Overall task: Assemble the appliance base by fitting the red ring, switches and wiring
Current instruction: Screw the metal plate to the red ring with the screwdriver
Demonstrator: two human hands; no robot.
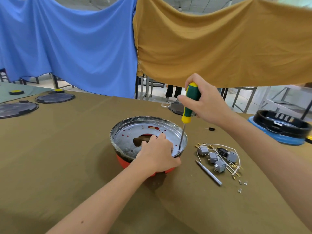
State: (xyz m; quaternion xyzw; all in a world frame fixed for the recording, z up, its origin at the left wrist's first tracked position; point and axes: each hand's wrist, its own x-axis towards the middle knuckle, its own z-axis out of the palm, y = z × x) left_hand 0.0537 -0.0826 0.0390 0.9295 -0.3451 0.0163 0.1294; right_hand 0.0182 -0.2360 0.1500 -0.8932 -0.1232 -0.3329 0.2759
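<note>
Resting on olive table cloth: metal pan over red ring, ring mostly hidden. Left hand grips near rim, fingers curled. Right hand wraps screwdriver, tip indistinct. Switches, wiring beside.

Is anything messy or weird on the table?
A bit messy: the grey switches and white wires lie in a tangled heap right of the metal base, with tiny screws scattered loose nearby. A small black part sits alone. Nothing looks broken.
</note>
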